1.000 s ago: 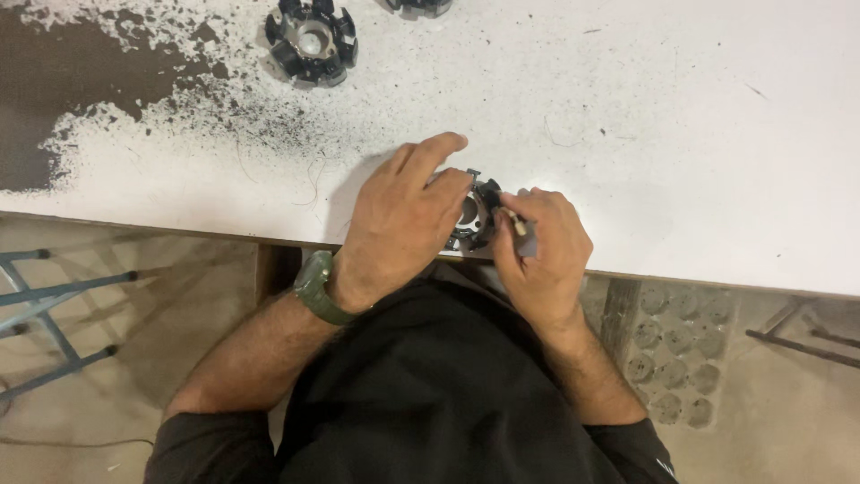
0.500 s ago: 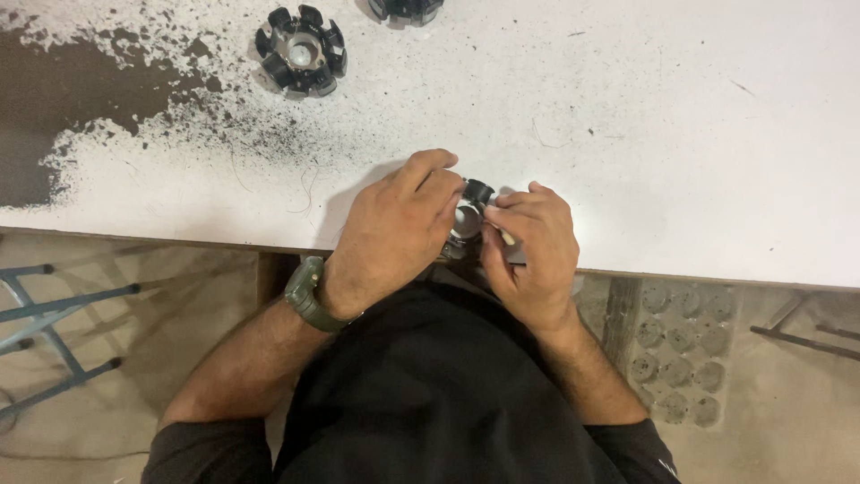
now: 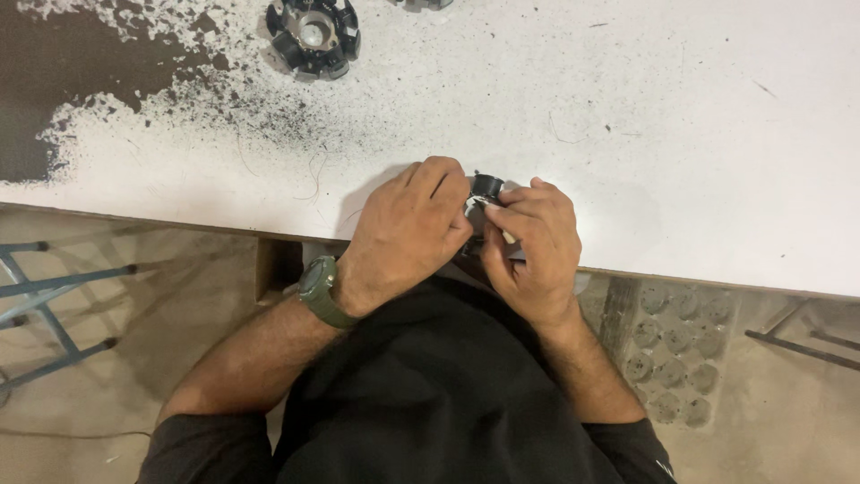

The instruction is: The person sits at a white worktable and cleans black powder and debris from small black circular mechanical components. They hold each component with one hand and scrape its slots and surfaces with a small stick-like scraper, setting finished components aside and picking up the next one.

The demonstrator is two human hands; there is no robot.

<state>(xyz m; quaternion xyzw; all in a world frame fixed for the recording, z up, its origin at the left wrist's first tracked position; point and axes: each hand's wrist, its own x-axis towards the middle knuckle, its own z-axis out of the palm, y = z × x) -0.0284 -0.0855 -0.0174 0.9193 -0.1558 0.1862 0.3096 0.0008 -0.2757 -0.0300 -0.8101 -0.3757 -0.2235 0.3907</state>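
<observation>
Comparing this moment with the two before it, both hands have crept slightly to the right along the near edge of the white table (image 3: 681, 134) and closed tighter on the part between them, so the fiddling goes on in the same grip rather than ending. Taking that table edge as the landmark and reading from the left: beyond it, far back, a dark patch of bare surface shows through the worn paint, and a black round slotted part (image 3: 313, 36) lies well apart from the hands. At the edge itself the left hand (image 3: 408, 235), a green wristwatch (image 3: 319, 292) on its wrist, curls over a small black round part (image 3: 485, 190), cupping it; the right hand (image 3: 530, 246) presses in from the other side, thumb and forefinger pinching what may be a thin pale piece, too hidden to name. To the right of the hands the tabletop runs bare and open, while below the edge lies only the floor.
</observation>
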